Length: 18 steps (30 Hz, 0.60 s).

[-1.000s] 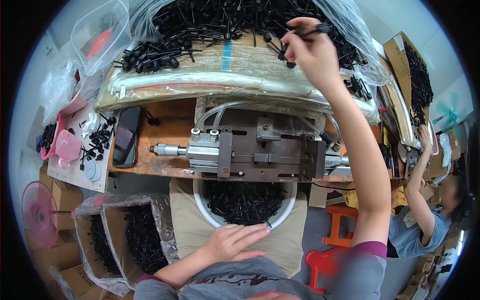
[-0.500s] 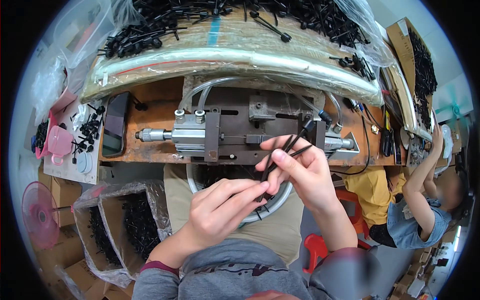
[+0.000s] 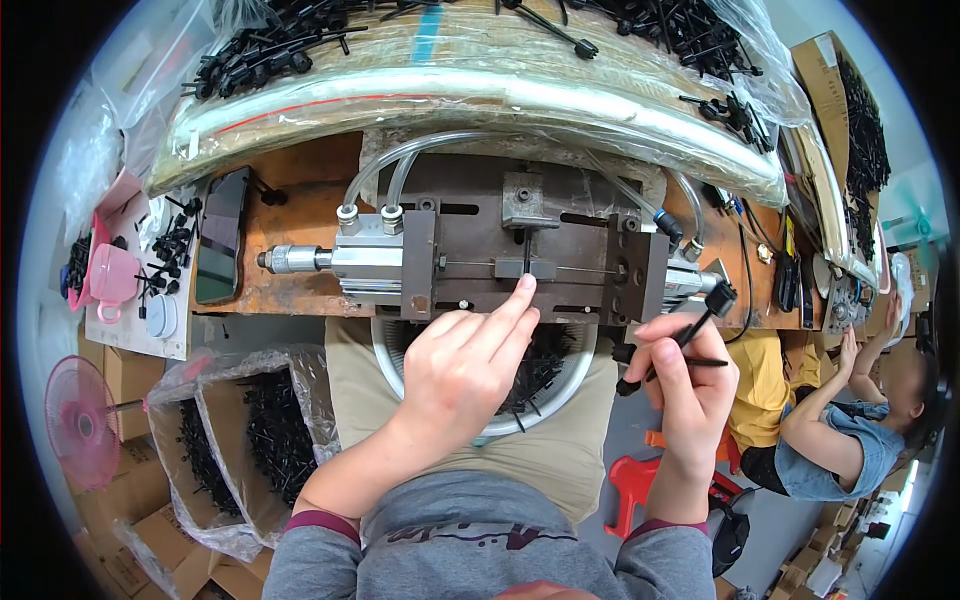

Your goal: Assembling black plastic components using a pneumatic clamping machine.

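My left hand point(image 3: 455, 375) reaches to the middle of a dark metal fixture point(image 3: 470, 215). Its index fingertip is at the near end of a thin black plastic rod point(image 3: 528, 248), which lies across the small centre block point(image 3: 510, 268); the thumb is hidden. To the right, in front of the bench, my right hand point(image 3: 690, 390) is closed around several black plastic rods with knobbed heads point(image 3: 718, 300). Below the hands, a white round basket point(image 3: 585, 385) on my lap holds more black pieces point(image 3: 540, 375), partly covered by my left hand.
Silver air cylinders point(image 3: 370, 270) with clear hoses flank the fixture. A plastic-wrapped carton ledge point(image 3: 480, 110) piled with black pieces stands behind. At left are a phone point(image 3: 222, 235), pink cup point(image 3: 115, 275), lined boxes point(image 3: 235, 440) and fan point(image 3: 82, 422). A co-worker point(image 3: 840, 440) sits at right.
My hands have come apart. The left moved up to the fixture, where a black rod now lies at the centre block; the right moved right and down with the other rods.
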{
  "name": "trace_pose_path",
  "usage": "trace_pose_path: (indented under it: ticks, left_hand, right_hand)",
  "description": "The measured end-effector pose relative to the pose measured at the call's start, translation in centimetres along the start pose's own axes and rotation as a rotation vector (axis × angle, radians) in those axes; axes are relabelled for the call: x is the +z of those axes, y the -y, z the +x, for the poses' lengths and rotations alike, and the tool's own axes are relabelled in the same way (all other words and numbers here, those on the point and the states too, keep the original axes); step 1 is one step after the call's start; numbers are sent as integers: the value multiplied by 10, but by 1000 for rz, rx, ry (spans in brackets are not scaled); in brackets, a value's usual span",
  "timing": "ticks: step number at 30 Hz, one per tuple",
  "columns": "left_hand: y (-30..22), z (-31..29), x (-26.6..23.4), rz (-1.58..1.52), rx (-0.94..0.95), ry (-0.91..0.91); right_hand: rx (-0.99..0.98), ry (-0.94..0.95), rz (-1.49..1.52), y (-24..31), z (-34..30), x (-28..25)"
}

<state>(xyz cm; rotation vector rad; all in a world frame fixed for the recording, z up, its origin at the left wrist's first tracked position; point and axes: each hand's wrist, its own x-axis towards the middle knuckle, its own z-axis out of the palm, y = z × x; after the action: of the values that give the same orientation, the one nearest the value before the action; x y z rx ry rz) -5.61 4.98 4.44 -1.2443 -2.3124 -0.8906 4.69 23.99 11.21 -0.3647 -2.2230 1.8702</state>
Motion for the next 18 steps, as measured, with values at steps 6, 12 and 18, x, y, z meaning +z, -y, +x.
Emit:
trace_pose_path:
  ticks: [6,12,18]
  left_hand:
    - [0,1,0,-5,-21,18]
    - [1,3,-4,-50,-28,19]
    - [-16,-6,-21,-497,77,-43]
  right_hand:
    - [35,24,333,-10,3,0]
    - [100,104,549,-24,9,5]
    - [215,212,748,-28,13,20]
